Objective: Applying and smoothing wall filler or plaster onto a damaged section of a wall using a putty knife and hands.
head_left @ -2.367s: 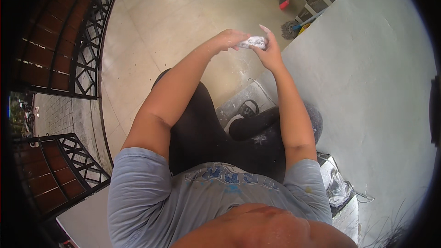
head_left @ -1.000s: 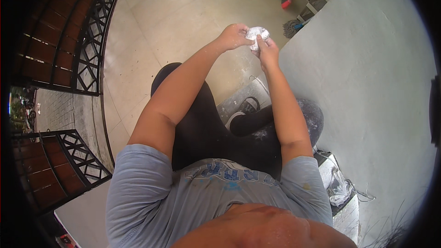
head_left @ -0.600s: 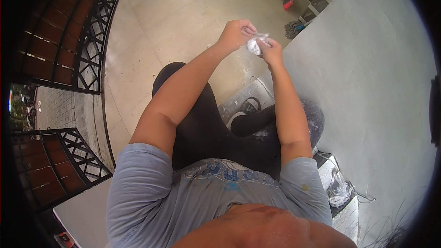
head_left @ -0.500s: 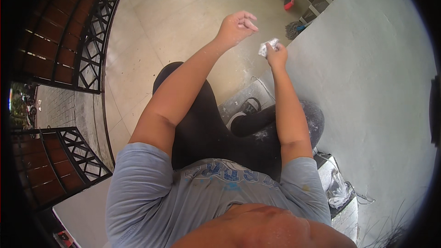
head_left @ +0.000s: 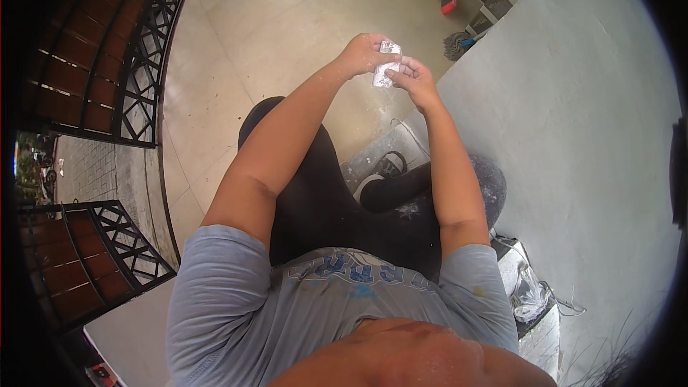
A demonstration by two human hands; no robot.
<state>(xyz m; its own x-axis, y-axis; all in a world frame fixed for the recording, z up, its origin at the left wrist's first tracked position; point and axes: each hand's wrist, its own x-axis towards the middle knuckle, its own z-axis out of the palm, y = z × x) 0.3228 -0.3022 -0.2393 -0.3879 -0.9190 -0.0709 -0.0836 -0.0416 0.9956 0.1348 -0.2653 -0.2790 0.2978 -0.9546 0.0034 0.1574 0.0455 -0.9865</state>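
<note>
Out in front of me, over the tiled floor, both my hands hold a small folded sheet (head_left: 382, 78). It is white and dusty with greyish patches, perhaps sandpaper. My left hand (head_left: 362, 56) grips its upper part, the thumb lying across the face. From the lower right, my right hand (head_left: 418, 84) pinches it with thumb and fingertips. White powder coats the left fingers. Part of the sheet is hidden behind the thumbs.
A smooth grey wall (head_left: 566, 129) rises close on my right. Beyond its far end stand steps (head_left: 499, 1), a mop head (head_left: 456, 46) and a red brush head (head_left: 449, 1). A dark-framed gate (head_left: 93, 50) is at left. A crumpled clear plastic bag (head_left: 529, 301) lies beside my right arm.
My right hand has brought the folded sheet leftward to my left hand. The left hand, empty before, has come slightly down and taken hold of it too.
</note>
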